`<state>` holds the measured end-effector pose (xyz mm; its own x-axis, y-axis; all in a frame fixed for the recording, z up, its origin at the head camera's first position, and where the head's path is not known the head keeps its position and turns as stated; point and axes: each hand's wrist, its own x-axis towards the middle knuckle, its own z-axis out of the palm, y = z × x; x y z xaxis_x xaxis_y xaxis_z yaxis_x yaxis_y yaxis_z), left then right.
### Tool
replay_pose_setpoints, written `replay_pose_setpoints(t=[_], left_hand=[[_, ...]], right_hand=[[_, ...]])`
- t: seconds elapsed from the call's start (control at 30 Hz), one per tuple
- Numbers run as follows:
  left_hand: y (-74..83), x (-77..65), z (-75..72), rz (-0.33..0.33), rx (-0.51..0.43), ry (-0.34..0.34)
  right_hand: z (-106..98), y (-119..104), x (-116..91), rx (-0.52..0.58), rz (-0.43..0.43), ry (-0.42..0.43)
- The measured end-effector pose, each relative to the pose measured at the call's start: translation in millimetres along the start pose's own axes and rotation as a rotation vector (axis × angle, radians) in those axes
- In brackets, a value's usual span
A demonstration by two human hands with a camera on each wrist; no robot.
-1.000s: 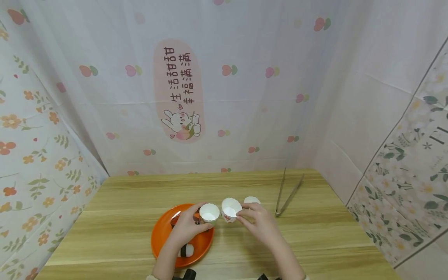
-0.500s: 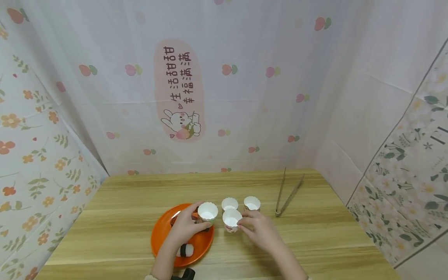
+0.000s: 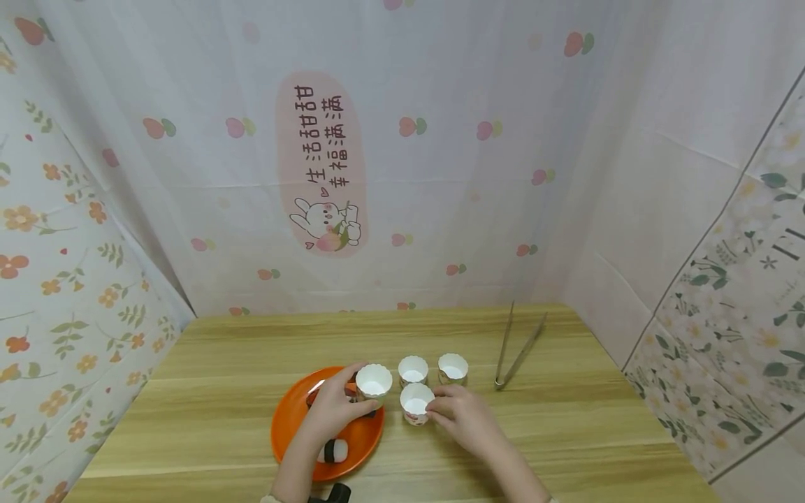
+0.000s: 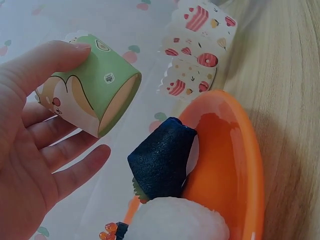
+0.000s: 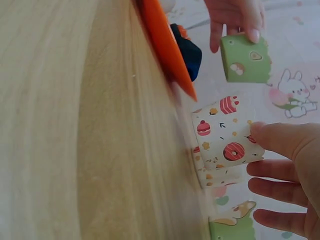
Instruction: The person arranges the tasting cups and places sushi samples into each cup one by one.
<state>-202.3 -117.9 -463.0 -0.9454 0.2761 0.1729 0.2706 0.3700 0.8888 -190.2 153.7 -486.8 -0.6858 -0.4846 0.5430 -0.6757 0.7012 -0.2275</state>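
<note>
In the head view my left hand point(image 3: 328, 418) holds a green paper baking cup point(image 3: 374, 381) over the plate's right edge. Thumb and fingers grip the cup's sides, and the left wrist view shows its animal print point(image 4: 60, 95). My right hand point(image 3: 464, 418) pinches the rim of a white paper baking cup point(image 3: 416, 405) printed with red cakes and doughnuts. That cup is upright, low at the table in front of a matching white cup point(image 3: 413, 370). Another cup point(image 3: 453, 369), green outside in the right wrist view, stands to the right of that one.
An orange plate point(image 3: 280, 433) lies at the left, partly under my left arm. On it are a rice piece with a dark band point(image 3: 335, 450) and a dark wrapped sushi piece point(image 4: 162, 157). Metal tongs point(image 3: 501, 381) lie spread at the right on the wooden table point(image 3: 566, 433).
My right hand has brought the white cup down and toward me, away from the matching cup behind it, which now shows separately. The left hand has barely shifted.
</note>
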Motion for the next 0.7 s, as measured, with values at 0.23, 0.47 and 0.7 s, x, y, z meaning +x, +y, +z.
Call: replay_pose_setpoints(t=[0.23,0.47,0.7], left_hand=[[-0.9,-0.1,0.3,-0.002,0.02,0.002],[0.1,-1.1,0.3,0.002,0.023,0.004],[-0.9,-0.7,1.4,0.004,0.026,0.003]], right_hand=[[6,3,-2,-0.002,0.005,0.0],[11,6,-4,-0.009,-0.031,0.029],[12,6,-4,0.012,-0.006,0.002]])
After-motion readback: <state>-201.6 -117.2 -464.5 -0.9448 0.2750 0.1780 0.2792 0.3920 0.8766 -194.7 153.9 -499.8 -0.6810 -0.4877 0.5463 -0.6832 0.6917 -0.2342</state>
